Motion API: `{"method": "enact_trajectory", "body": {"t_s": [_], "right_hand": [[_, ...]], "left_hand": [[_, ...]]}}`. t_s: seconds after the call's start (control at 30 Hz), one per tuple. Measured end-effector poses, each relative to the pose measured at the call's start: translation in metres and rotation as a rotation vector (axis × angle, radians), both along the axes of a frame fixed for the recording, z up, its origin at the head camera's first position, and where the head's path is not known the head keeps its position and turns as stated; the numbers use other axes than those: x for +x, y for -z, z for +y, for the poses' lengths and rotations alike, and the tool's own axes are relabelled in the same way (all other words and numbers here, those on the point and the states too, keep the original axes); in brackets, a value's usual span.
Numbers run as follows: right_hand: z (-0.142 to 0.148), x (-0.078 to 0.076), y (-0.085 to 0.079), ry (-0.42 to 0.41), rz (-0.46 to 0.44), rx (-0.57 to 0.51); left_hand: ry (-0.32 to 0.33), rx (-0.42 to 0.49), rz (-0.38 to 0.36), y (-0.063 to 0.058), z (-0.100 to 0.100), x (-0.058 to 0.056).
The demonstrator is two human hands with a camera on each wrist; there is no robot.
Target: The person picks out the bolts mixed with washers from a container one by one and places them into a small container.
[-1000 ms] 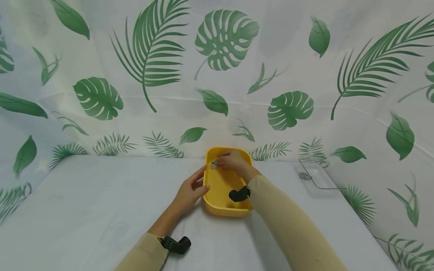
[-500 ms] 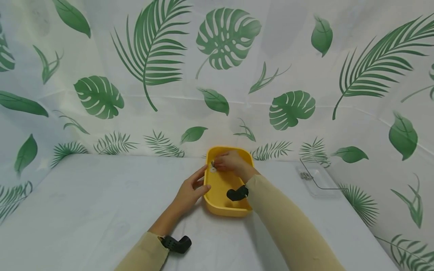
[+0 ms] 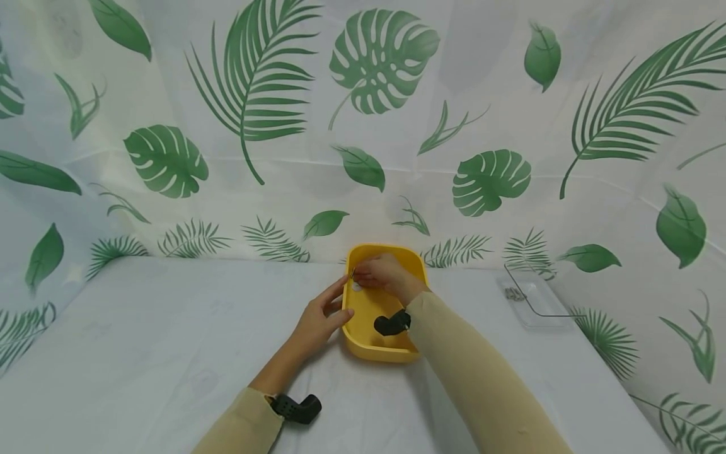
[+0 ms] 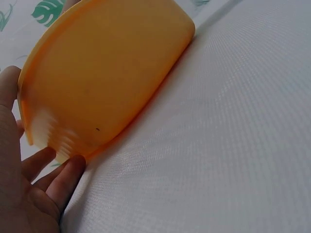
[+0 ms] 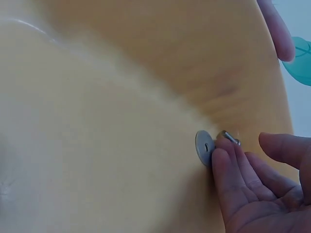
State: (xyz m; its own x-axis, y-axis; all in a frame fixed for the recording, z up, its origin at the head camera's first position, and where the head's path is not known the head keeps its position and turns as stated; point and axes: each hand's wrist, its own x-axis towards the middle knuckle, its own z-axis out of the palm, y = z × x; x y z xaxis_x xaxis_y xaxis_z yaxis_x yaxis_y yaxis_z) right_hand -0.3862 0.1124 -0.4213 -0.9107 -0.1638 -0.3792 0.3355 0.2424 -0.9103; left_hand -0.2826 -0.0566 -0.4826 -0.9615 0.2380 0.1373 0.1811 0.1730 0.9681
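Observation:
The yellow tub (image 3: 379, 354) stands against the back of the table. My left hand (image 3: 315, 323) holds its left wall, thumb over the rim and fingers on the outside; the left wrist view shows fingertips (image 4: 74, 171) against the wall's lower edge. Inside the tub, my right hand (image 3: 384, 273) is at the far left. A round grey metal washer (image 5: 204, 147) with a slotted hole touches its fingertips in the right wrist view. Just beyond those fingertips shows a short metal pin-like piece (image 5: 231, 138). The right thumb is apart from the fingers.
Toward the right edge of the white table (image 3: 170, 340) lies a clear plastic tray (image 3: 541, 309) holding a small clump of metal pieces (image 3: 515, 294). A thin dark line runs over it. A leaf-printed cloth (image 3: 272, 151) rises behind the table.
My right hand has shifted slightly left toward the tub's wall. The washer and metal piece now show less beside it. The left hand keeps its place.

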Motion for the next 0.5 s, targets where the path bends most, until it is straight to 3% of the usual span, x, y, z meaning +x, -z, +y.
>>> {"method": "enact_trajectory", "body": {"t_s": [0.5], "right_hand": [[-0.0070, -0.0030, 0.0058, 0.052, -0.006, -0.009]], "left_hand": [[-0.006, -0.013, -0.002, -0.0014, 0.0003, 0.0016]]}}
